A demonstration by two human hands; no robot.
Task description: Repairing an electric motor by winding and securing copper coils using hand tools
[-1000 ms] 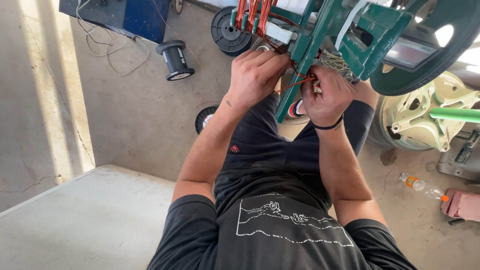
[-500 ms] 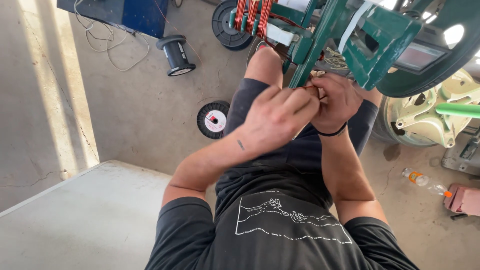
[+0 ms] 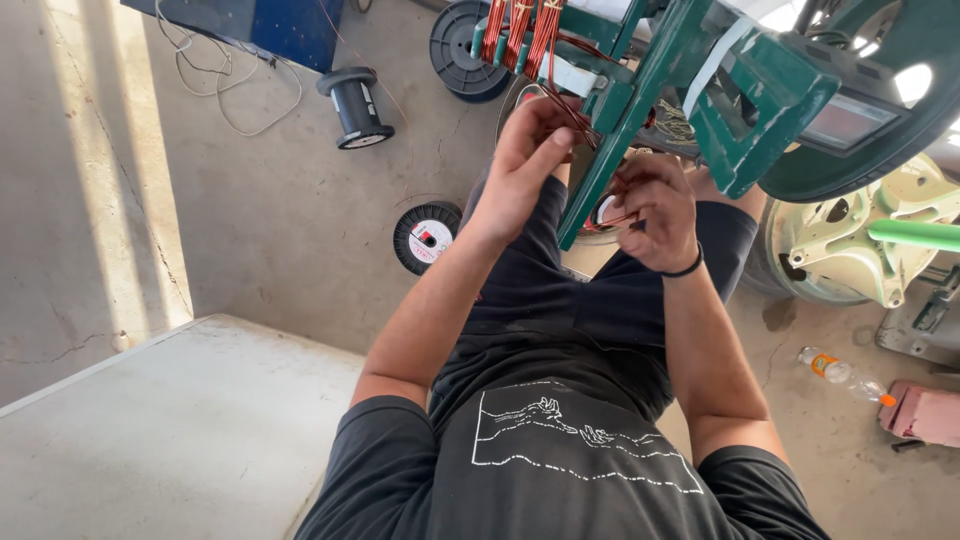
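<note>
- Two bare hands work at a green metal frame [image 3: 640, 95] that stands above the person's lap; the left hand [image 3: 520, 165] is raised, its fingers stretched up along the copper wire [image 3: 560, 95] that comes down from the windings on the frame; I cannot tell if the fingers really pinch the wire
- The right hand [image 3: 655, 210] is closed around thin copper strands just beside the slanted green bar; a black band sits on its wrist
- The slanted bar passes between both hands and hides part of the right fingers
- On the concrete floor [image 3: 250, 220], a small spool with a red and white label [image 3: 427, 237] lies near the left forearm; a black empty spool [image 3: 355, 105] stands further away, beside loose white cable [image 3: 220, 90]
- A pale green housing [image 3: 850, 250] is at the right; a plastic bottle [image 3: 840, 372] lies near a pink thing [image 3: 925, 415]
- A grey slab [image 3: 170, 440] fills the lower left
</note>
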